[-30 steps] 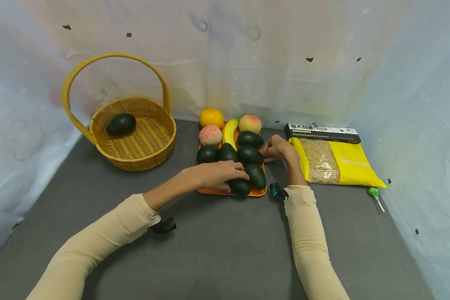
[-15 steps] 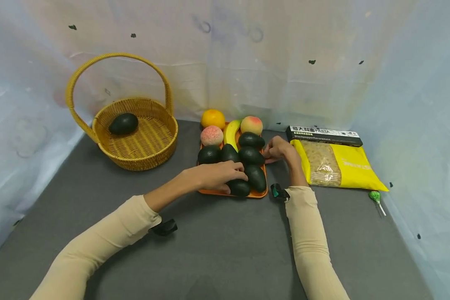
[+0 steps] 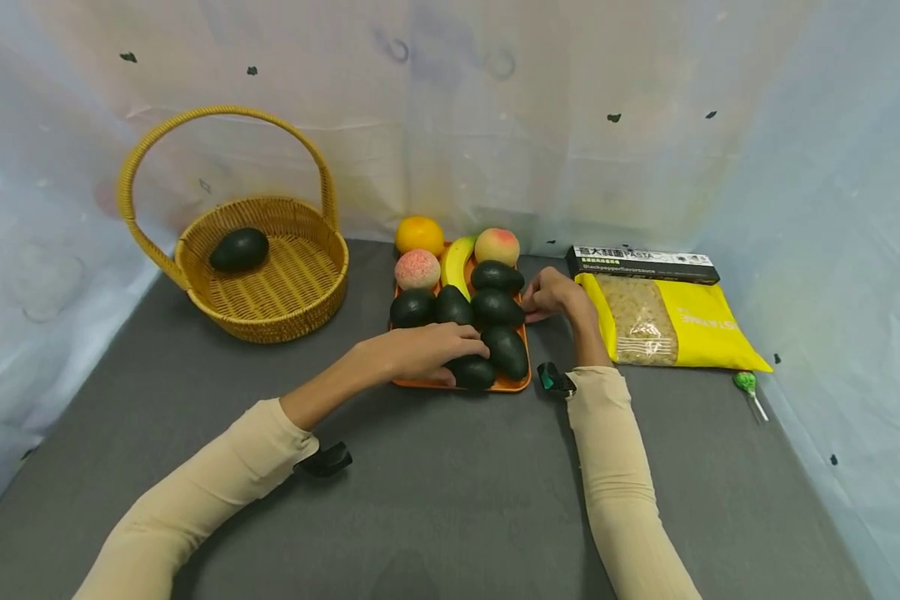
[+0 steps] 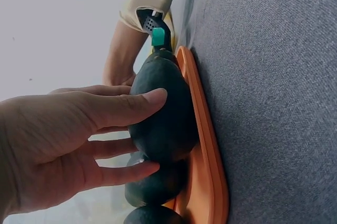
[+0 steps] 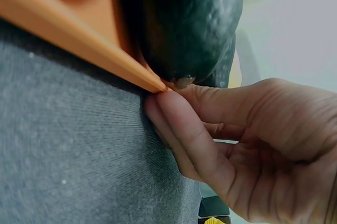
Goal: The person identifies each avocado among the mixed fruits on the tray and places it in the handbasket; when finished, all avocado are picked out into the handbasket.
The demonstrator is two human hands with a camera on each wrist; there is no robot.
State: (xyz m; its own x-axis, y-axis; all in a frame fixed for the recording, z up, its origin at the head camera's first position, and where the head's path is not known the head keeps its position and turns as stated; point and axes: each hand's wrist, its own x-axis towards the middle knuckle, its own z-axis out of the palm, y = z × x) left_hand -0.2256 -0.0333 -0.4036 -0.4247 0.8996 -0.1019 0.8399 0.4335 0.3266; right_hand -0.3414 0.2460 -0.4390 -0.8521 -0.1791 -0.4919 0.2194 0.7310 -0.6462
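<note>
An orange tray (image 3: 512, 387) holds several dark green avocados, two peaches (image 3: 417, 269), a banana (image 3: 456, 260) and an orange (image 3: 419, 236). At its front edge my left hand (image 3: 420, 350) grips an avocado (image 3: 471, 373) from the left. The left wrist view shows the thumb on the near side of that avocado (image 4: 168, 121), with fingers on its far side; it sits in the tray. My right hand (image 3: 553, 294) pinches the tray's right rim (image 5: 118, 68) between thumb and fingers, close beside another avocado (image 5: 184, 23).
To the left stands a tall-handled wicker basket (image 3: 300, 321) with one avocado (image 3: 239, 250) inside. Right of the tray lie a yellow pasta bag (image 3: 705, 329), a black pasta box (image 3: 645, 265) and a green lollipop (image 3: 746, 382). Pale curtains (image 3: 480, 125) enclose the table (image 3: 435, 500).
The head view shifts slightly. Both hands keep their places, the left on the front avocado and the right at the tray's rim.
</note>
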